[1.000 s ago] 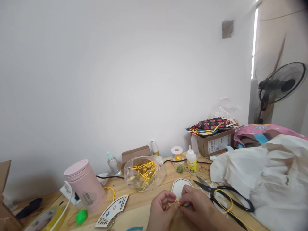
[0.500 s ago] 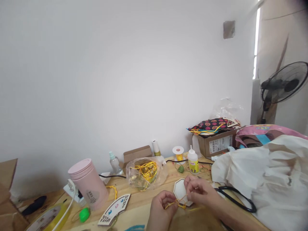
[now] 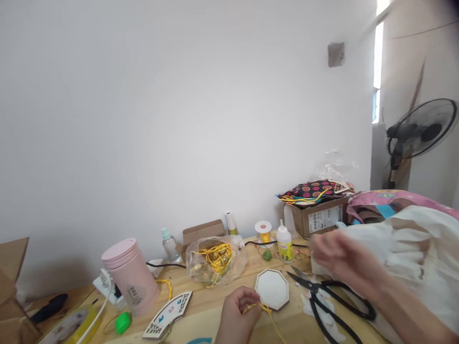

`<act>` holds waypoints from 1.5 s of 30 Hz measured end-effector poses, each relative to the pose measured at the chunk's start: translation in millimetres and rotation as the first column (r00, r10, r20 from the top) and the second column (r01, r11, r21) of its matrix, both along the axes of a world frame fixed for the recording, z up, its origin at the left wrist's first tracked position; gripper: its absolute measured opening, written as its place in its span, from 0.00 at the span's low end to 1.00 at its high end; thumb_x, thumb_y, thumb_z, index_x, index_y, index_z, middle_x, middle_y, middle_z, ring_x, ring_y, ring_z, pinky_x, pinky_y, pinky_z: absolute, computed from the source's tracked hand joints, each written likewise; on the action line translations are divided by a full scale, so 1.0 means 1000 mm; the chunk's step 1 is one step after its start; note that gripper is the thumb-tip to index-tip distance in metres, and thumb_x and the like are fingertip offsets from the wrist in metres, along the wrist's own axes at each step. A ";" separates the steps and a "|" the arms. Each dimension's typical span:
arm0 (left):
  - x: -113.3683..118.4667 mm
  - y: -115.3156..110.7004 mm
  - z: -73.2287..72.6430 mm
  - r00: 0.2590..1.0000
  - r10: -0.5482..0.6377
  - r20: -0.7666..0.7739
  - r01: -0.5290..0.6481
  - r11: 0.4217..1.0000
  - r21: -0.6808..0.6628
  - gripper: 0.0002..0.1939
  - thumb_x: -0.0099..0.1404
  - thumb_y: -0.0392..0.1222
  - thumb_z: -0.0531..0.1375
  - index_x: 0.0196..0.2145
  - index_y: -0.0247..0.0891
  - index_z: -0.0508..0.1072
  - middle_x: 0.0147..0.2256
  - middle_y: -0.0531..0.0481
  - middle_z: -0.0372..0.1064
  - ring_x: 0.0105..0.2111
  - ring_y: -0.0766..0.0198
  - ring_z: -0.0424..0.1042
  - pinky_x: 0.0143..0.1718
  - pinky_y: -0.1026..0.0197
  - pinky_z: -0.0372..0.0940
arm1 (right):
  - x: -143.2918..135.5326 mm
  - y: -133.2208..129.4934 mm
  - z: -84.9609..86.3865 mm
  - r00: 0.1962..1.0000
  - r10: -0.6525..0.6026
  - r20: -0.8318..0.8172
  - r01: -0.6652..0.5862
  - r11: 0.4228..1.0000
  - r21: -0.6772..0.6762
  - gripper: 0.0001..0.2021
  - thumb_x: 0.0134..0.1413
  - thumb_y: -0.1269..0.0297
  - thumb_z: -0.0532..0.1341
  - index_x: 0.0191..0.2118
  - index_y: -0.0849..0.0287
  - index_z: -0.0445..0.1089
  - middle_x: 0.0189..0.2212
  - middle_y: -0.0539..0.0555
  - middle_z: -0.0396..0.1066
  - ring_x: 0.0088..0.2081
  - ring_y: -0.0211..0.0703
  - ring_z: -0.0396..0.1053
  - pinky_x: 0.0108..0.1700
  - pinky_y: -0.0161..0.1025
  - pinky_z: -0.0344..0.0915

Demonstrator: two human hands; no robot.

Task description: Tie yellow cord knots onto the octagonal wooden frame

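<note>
Yellow cord (image 3: 274, 325) is pinched between the fingers and thumb of my left hand (image 3: 242, 310), and one strand trails down to the right. A white octagonal piece with a wooden rim (image 3: 271, 289) lies on the table just right of that hand. My right hand (image 3: 332, 248) is raised over the white cloth at the right, blurred by motion, so its fingers and anything in them cannot be made out. Below it lie large black scissors (image 3: 315, 288) with their blades slightly apart, on some white scraps.
A glue bottle (image 3: 284, 242) and a thread spool (image 3: 264, 231) stand behind the octagon. Left are a bag of yellow cords (image 3: 217, 260), a fan-shaped piece (image 3: 168, 315) and a pink canister (image 3: 131, 277). A cardboard box (image 3: 315, 220) stands back right.
My right hand has let go of the yellow cord and moved right and up. The octagonal piece and the scissors are now uncovered. My left hand still holds the cord.
</note>
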State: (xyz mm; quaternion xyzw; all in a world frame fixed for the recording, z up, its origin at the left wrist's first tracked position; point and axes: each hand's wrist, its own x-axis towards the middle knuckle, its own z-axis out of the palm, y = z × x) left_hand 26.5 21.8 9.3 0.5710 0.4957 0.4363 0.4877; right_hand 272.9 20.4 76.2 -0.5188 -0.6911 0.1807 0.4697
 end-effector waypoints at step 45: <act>0.010 -0.006 -0.002 0.975 0.043 -0.216 -0.063 0.994 -0.085 0.11 0.45 0.42 0.59 0.23 0.30 0.73 0.16 0.52 0.66 0.17 0.69 0.59 0.19 0.69 0.50 | -0.064 0.017 -0.058 0.956 0.162 -0.244 -0.202 0.968 -0.149 0.08 0.45 0.61 0.53 0.25 0.60 0.64 0.20 0.50 0.64 0.23 0.40 0.60 0.24 0.34 0.54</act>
